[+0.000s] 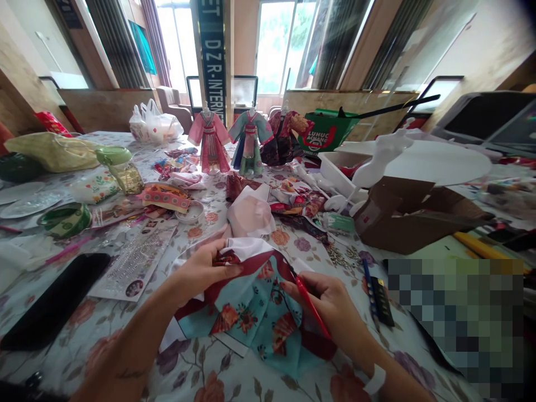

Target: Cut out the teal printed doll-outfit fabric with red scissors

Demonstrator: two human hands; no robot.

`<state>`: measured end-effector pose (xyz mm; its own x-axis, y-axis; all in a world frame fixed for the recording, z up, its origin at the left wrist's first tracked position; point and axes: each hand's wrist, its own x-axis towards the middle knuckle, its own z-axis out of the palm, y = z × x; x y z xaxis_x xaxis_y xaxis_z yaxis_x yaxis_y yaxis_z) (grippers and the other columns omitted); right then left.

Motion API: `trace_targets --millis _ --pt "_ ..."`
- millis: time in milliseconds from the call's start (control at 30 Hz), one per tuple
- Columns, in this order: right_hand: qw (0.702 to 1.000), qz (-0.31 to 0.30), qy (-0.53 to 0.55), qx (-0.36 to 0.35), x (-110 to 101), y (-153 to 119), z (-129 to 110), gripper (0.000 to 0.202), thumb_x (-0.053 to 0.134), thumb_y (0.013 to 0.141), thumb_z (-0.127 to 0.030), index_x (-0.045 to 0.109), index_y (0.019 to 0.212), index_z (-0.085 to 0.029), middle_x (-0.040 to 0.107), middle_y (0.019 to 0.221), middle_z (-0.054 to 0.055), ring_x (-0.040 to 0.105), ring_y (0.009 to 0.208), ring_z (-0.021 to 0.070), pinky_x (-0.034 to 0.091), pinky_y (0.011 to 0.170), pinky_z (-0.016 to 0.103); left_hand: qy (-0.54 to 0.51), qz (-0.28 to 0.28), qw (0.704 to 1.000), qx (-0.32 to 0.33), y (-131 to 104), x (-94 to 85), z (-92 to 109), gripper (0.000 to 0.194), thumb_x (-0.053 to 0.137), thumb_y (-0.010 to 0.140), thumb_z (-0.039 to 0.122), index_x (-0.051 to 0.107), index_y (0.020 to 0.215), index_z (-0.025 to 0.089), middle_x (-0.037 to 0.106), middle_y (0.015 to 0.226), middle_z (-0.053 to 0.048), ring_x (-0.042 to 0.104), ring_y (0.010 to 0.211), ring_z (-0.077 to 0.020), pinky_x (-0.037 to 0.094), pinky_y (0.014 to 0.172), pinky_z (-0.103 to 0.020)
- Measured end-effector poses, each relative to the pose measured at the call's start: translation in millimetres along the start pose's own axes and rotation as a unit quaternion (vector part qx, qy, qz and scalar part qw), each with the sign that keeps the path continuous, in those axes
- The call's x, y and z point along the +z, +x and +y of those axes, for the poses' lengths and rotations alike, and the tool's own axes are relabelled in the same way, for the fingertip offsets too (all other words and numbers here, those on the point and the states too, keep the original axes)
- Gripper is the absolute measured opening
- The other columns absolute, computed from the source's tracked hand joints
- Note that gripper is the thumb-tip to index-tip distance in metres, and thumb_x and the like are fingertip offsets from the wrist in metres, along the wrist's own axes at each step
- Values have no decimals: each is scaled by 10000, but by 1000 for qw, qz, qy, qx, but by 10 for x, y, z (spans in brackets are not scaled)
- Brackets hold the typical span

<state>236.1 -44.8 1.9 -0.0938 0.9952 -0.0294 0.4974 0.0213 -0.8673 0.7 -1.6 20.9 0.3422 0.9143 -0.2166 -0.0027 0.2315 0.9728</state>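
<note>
A printed cloth [268, 312], turquoise with red fan and flower shapes and dark red and white parts, lies bunched at the front middle of the table. My left hand [205, 271] pinches its upper left edge between thumb and fingers. In my right hand [324, 298] is a slim red-handled tool [312, 307], its dark tip at the cloth's upper right edge. The fingers of that hand also press against the cloth there. Whether the tool's tip is parted or closed is too small to tell. Just beyond the cloth sits a pale, sheer piece of fabric [251, 212].
Small dressed forms [208, 142] stand at the back. A cardboard box [402, 218] and white tray [341, 173] are at right. A black phone-like slab [56, 298], sticker sheet [136, 259], green tape roll [65, 219] and lidded jar [128, 177] lie left.
</note>
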Motion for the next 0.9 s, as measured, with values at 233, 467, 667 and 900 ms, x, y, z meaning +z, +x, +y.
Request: trace_targets --millis 233,467,667,900 --pt "997 -56 -55 -29 85 -36 52 506 612 784 -515 304 536 -198 283 547 -46 282 538 111 223 481 245 -94 125 986 55 44 35 -34 651 691 749 260 442 1350 280 668 874 7 629 690 -135 505 605 -213" --pt "992 -85 -84 -48 156 -52 105 463 613 793 -459 329 545 -191 316 537 -53 291 533 103 227 484 236 -67 -16 998 14 -64 78 38 343 602 821 305 639 1155 238 634 875 -14 590 695 -115 472 572 -164" --pt "994 -82 -67 -35 151 -47 89 490 621 786 -466 302 536 -191 284 538 -56 275 535 101 215 479 234 -3 -6 1000 19 -48 61 10 647 693 772 277 448 1364 368 614 1043 4 592 769 -109 491 678 -191" --pt "994 -99 -39 -32 159 -68 61 471 619 781 -486 354 531 -187 318 533 -49 291 528 103 231 477 233 54 58 988 135 40 73 -124 226 561 866 286 735 1002 236 660 1066 -31 593 934 -163 461 762 -208"
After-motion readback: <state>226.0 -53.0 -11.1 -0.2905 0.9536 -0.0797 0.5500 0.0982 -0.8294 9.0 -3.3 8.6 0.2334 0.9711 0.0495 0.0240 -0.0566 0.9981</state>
